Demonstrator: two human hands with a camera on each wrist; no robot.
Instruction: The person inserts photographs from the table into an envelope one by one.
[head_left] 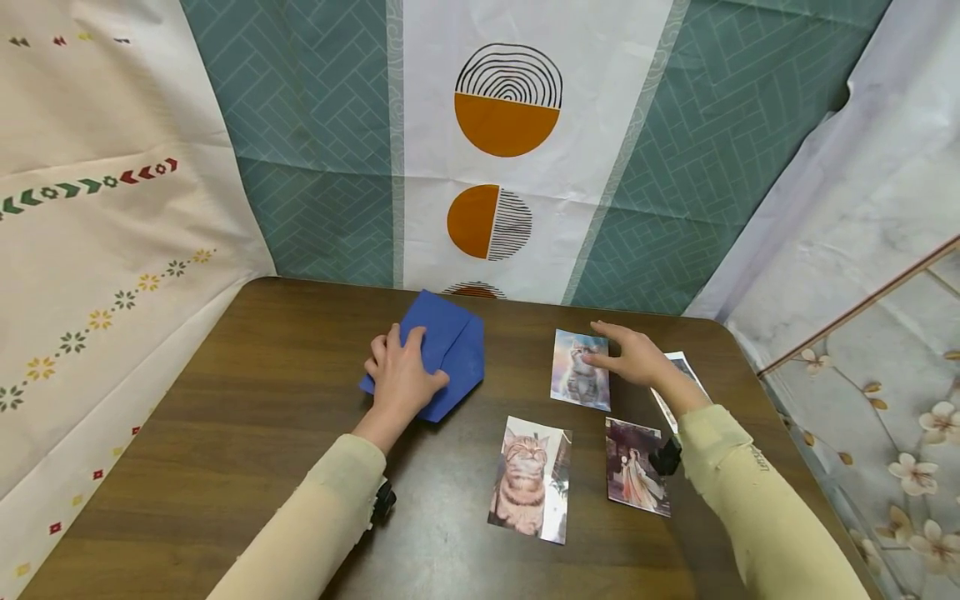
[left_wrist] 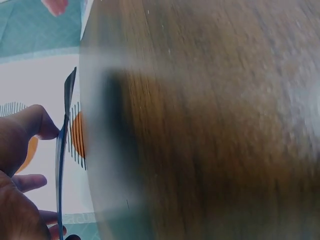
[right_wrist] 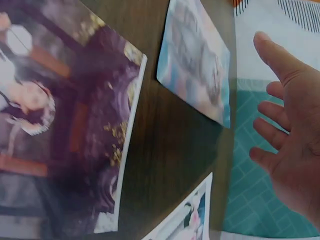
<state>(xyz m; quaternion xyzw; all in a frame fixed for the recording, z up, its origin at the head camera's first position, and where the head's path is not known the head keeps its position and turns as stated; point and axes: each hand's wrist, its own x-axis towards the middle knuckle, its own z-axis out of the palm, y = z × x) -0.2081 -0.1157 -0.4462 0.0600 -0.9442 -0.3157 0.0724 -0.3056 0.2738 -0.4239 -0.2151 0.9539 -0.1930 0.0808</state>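
My left hand (head_left: pixel 401 371) holds a blue paper envelope (head_left: pixel 461 358) by its left side, the thumb lying on its upper face. In the left wrist view the envelope (left_wrist: pixel 61 165) appears edge-on, a little above the tabletop, with its flap bent slightly up. My right hand (head_left: pixel 633 354) holds nothing; its fingers are spread over the right edge of a photo of a grey kitten (head_left: pixel 577 379). The right wrist view shows this hand (right_wrist: pixel 295 130) apart from the kitten photo (right_wrist: pixel 192 60).
A photo of an orange cat (head_left: pixel 522 479) lies nearer on the brown table (head_left: pixel 300 350). Right of it is a photo of a figure in a long dress (head_left: pixel 637 479). Another white-edged photo (head_left: pixel 682 367) is partly hidden under the right forearm. Patterned cloths (head_left: pixel 315 167) hang around the table.
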